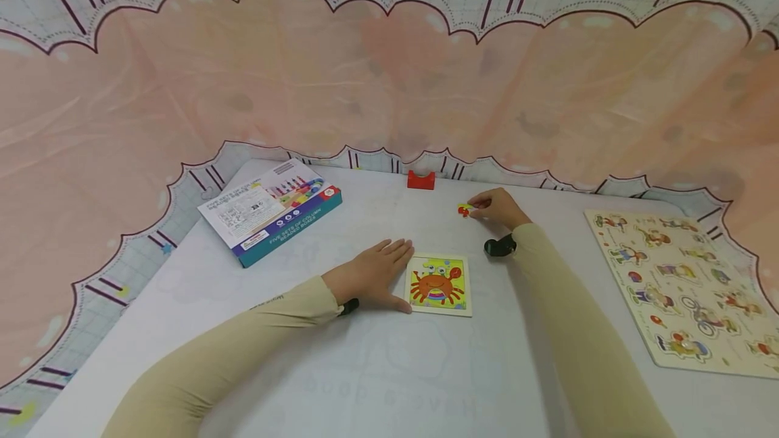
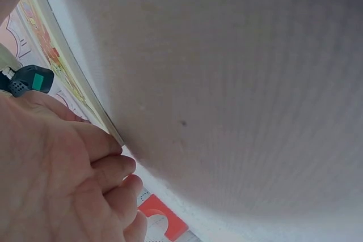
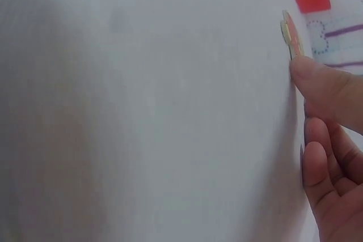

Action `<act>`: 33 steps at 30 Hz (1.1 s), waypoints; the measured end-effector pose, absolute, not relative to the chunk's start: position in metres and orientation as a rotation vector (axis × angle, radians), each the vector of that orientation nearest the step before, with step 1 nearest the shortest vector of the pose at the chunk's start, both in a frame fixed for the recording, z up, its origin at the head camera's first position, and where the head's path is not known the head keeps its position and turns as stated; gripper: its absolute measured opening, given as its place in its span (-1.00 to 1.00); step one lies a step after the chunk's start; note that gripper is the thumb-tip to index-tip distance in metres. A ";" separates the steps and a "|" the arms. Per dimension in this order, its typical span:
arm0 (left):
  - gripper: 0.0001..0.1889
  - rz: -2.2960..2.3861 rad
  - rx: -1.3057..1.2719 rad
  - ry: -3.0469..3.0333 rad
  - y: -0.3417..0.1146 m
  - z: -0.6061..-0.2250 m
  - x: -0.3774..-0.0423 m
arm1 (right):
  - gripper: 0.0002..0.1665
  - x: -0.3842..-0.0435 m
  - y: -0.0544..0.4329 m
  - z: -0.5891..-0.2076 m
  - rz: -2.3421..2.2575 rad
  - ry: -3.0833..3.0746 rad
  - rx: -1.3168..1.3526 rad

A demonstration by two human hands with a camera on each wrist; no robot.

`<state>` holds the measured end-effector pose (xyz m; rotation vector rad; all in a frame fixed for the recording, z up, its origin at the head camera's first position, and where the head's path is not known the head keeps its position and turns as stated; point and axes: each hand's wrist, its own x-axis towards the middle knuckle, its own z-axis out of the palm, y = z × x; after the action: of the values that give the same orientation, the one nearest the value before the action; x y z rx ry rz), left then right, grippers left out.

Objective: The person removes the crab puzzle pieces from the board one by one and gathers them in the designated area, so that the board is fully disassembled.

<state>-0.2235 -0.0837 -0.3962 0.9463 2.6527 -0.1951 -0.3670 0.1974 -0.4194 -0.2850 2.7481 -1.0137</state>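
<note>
A square crab puzzle (image 1: pixel 437 285) with a pale frame lies flat on the white table in the head view. My left hand (image 1: pixel 372 276) rests at its left side, fingers extended, with fingertips by the upper corner and the thumb at the lower one. The left wrist view shows the puzzle's edge (image 2: pixel 76 75) by the fingertips. Beyond the puzzle to the right, my right hand (image 1: pixel 498 209) pinches a small red and yellow-green puzzle piece (image 1: pixel 464 210). The right wrist view shows the piece (image 3: pixel 291 35) edge-on, sticking out past the thumb.
A red block with a curved notch (image 1: pixel 420 180) stands at the table's far edge. To the left lies a bead-toy box (image 1: pixel 274 211) with a teal side. A large picture board (image 1: pixel 681 289) lies at the right. A printed cloth (image 1: pixel 389 80) hangs behind the table.
</note>
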 end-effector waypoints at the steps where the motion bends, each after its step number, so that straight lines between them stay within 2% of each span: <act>1: 0.16 -0.195 0.945 2.653 -0.084 -0.396 -0.223 | -0.61 -0.367 0.195 -0.419 -1.013 2.746 -0.280; 33: 0.16 -0.191 0.964 2.662 -0.084 -0.398 -0.224 | -0.62 -0.365 0.189 -0.415 -1.019 2.747 -0.256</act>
<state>-0.2237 -0.0843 -0.3985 0.9642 2.6619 -0.1909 -0.3649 0.1888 -0.4146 -0.2561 2.7466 -1.0188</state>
